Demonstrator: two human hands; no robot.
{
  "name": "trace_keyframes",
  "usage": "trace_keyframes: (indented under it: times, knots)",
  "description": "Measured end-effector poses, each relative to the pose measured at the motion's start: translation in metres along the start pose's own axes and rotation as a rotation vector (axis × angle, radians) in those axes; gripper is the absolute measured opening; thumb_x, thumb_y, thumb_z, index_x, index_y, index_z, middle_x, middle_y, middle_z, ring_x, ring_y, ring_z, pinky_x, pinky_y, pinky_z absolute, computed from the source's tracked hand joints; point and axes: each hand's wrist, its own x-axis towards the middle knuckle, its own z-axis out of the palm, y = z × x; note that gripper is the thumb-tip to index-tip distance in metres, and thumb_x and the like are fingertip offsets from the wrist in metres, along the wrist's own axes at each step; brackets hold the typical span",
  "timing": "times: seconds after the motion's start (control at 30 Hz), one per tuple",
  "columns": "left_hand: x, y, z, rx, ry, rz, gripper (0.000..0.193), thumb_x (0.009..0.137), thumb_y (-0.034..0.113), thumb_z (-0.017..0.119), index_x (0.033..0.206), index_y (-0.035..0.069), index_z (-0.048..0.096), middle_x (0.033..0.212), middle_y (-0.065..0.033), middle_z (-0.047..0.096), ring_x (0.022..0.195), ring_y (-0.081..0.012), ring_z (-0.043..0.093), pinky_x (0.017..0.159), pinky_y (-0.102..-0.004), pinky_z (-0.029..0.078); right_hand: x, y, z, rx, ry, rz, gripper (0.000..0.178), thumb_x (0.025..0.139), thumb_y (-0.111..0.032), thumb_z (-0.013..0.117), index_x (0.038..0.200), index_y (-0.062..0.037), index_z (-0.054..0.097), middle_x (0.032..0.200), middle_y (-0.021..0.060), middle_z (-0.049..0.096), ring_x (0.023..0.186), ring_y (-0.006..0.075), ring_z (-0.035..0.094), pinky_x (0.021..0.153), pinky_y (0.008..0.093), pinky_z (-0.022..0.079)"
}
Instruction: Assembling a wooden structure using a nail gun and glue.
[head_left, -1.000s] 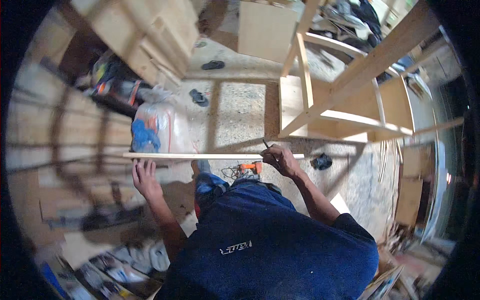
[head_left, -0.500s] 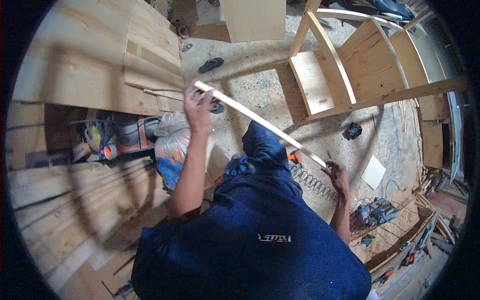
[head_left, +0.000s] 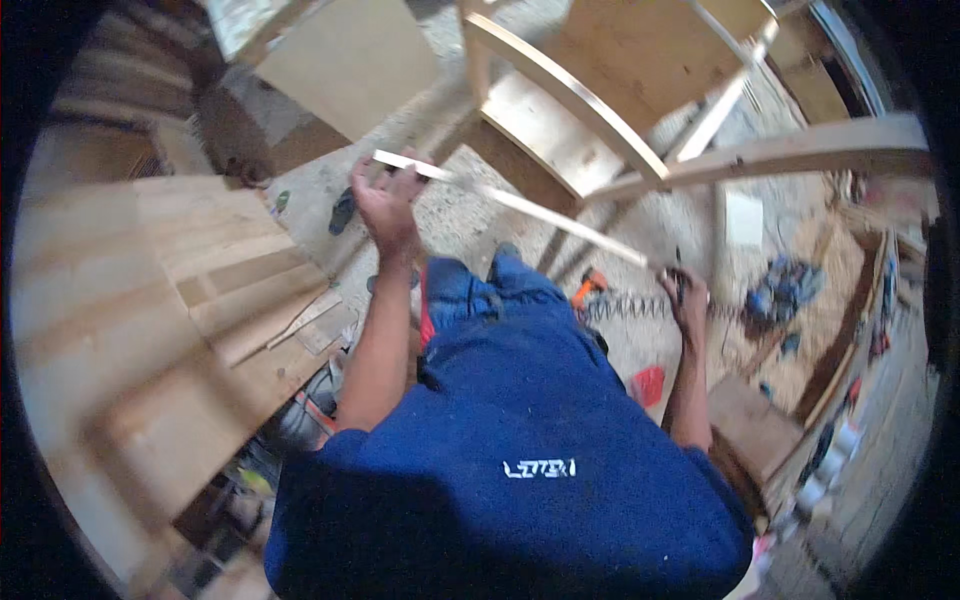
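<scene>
A long, thin, pale wooden strip [head_left: 545,214] spans in front of me, sloping down from left to right. Near its far left end, my left hand [head_left: 388,208] grips it between thumb and fingers. At the other end, the strip is pinched in my right hand [head_left: 688,298]. A thin dark stick, perhaps a pencil, also pokes up from between the right fingers. Beyond the strip stands a wooden frame [head_left: 572,92] with a curved rail and plywood panels.
Wooden boards [head_left: 130,340] cover the left side. An orange tool [head_left: 590,286] lies on the floor beside a coiled hose [head_left: 650,308]. To the right are a white square piece [head_left: 743,220] and a blue-grey power tool [head_left: 783,290]. A plywood panel [head_left: 350,65] stands far left.
My view has turned to the right, so the frame and floor items appear shifted and rotated. Both hands still hold the strip, which now lies a little flatter.
</scene>
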Motion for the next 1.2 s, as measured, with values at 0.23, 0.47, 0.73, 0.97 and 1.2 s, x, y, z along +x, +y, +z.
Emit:
trace_keyframes:
  times: [0.23,0.47,0.73,0.97,1.2]
  knots:
    - [0.122,-0.006,-0.007,0.011,-0.029,-0.119,0.056,0.089,-0.007,0.064,0.131,0.008,0.031,0.122,-0.0276,0.059,0.101,-0.0382,0.068,0.087,-0.0492,0.061,0.038,-0.069,0.034,0.161,0.296,-0.011,0.025,0.075,-0.009,0.084,0.095,-0.0027,0.07,0.09,0.0111,0.07,0.086,0.0227,0.067,0.078,0.0332,0.05]
    - [0.244,-0.022,-0.011,0.163,-0.022,-0.281,0.055,0.088,-0.005,0.068,0.131,0.005,0.035,0.109,-0.0212,0.062,0.096,-0.0318,0.067,0.083,-0.0484,0.063,0.046,-0.132,0.087,0.048,0.451,-0.009,0.027,0.073,-0.008,0.083,0.097,-0.0034,0.071,0.089,0.01,0.069,0.085,0.0233,0.064,0.077,0.0343,0.05]
    - [0.288,-0.096,0.005,0.285,-0.167,-0.384,0.025,0.092,0.002,0.066,0.111,-0.002,0.05,0.092,-0.0106,0.057,0.079,-0.0187,0.06,0.074,-0.0395,0.065,0.044,-0.121,0.115,0.036,0.475,0.11,0.021,0.075,-0.009,0.08,0.094,-0.0063,0.072,0.086,0.0114,0.066,0.082,0.0295,0.062,0.074,0.0373,0.048]
    - [0.262,-0.322,-0.026,0.22,-0.12,-0.781,0.033,0.093,0.005,0.066,0.119,-0.005,0.049,0.1,-0.0152,0.063,0.09,-0.0253,0.065,0.076,-0.0388,0.063,0.063,0.068,0.237,-0.171,0.591,0.175,0.021,0.075,-0.007,0.078,0.094,-0.0079,0.068,0.1,0.0077,0.07,0.093,0.0284,0.065,0.086,0.0407,0.045]
    - [0.304,-0.588,-0.082,0.508,-0.709,-0.414,0.014,0.094,0.008,0.066,0.096,-0.005,0.061,0.085,-0.0146,0.064,0.078,-0.0243,0.065,0.086,-0.0404,0.06,0.159,0.296,0.421,-0.11,0.762,0.05,0.019,0.084,-0.017,0.075,0.101,-0.0077,0.069,0.1,0.0111,0.068,0.096,0.0282,0.062,0.088,0.0427,0.046]
